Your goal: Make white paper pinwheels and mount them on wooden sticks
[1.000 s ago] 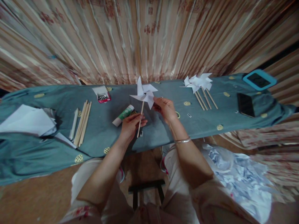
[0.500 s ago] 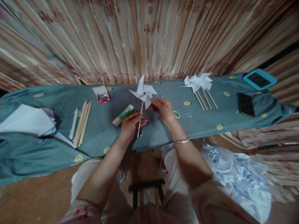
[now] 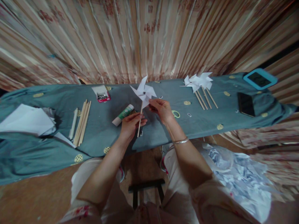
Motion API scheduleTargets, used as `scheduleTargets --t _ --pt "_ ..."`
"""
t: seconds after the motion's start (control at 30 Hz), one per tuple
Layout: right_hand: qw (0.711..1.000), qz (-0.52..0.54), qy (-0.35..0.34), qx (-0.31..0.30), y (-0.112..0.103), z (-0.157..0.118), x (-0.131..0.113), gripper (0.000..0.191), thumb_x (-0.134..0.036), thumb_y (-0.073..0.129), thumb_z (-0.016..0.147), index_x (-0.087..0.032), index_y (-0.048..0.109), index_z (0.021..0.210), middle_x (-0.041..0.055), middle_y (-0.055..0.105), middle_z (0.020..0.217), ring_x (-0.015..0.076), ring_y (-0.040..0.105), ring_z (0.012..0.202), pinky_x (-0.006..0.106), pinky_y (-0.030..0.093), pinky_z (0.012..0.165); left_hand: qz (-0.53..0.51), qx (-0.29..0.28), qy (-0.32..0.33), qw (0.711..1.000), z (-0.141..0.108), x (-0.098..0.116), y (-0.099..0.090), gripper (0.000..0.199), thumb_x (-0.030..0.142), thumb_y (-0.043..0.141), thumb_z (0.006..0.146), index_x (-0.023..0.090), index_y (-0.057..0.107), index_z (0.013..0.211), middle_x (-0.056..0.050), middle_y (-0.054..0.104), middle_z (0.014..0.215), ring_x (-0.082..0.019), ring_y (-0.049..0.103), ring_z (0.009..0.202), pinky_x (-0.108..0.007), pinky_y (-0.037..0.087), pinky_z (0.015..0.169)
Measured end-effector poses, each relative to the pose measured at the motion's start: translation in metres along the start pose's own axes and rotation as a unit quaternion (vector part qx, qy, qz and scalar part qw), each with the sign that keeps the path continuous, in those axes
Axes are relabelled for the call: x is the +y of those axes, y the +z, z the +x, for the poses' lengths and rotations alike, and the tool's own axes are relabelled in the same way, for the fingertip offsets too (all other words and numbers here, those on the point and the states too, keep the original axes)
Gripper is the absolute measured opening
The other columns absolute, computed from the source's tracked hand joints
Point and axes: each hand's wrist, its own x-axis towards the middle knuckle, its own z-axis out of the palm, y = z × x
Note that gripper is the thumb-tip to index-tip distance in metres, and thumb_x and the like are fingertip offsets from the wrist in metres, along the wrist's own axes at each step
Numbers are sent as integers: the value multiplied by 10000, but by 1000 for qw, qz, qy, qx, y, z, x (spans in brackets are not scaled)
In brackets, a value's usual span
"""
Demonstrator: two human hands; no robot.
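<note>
A white paper pinwheel (image 3: 144, 91) on a wooden stick stands upright above the middle of the table, a dark pin at its hub. My left hand (image 3: 131, 124) grips the stick partway down, its lower end sticking out below the fingers. At the lower right blade, the bent fingertips of my right hand (image 3: 162, 110) are closed at the paper's edge. A green and white glue stick (image 3: 123, 114) lies just behind my left hand. Beyond my right hand is a pale green tape ring (image 3: 176, 114).
Several finished pinwheels (image 3: 198, 82) lie at the right, near a dark phone (image 3: 246, 104) and a blue-framed device (image 3: 260, 79). Leftward are a red box of pins (image 3: 102, 97), wooden sticks (image 3: 82, 123), a white pen (image 3: 73, 123) and paper sheets (image 3: 25, 121). A bag of paper scraps (image 3: 240, 177) sits below.
The pinwheel's blades have turned slightly about the hub. My right hand has shifted a little to the left with the blade; my left hand stays on the stick.
</note>
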Motion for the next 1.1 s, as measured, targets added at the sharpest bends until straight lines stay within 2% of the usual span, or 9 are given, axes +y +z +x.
scheduleTargets --t 0.17,0.5,0.77,1.1 --pt "1000 -1 -3 -16 2 -2 0 430 -585 869 529 -209 669 589 -14 692 631 75 542 522 201 421 497 -16 0 -2 1000 -1 1 2 66 109 764 724 110 729 781 -34 734 700 -133 704 567 -221 572 577" --pt "999 21 4 -30 6 -3 2 410 -546 885 528 -202 671 592 -14 709 630 61 546 513 190 421 505 -12 -1 -1 1000 0 -1 0 147 147 827 675 116 732 783 -41 742 719 -146 708 586 -245 584 606" --pt "999 9 6 -45 6 -2 5 492 -620 881 489 -192 670 608 -6 716 663 64 550 525 196 452 520 -14 -2 2 1000 -1 -2 2 217 183 867 621 114 724 768 -36 736 698 -140 697 563 -246 582 597" --pt "998 -6 -17 -58 8 -4 3 499 -629 877 497 -188 662 585 -18 690 629 62 527 523 196 434 517 -30 -7 -8 999 0 -2 3 183 150 851 630 116 728 761 -33 730 676 -140 690 538 -239 575 564"
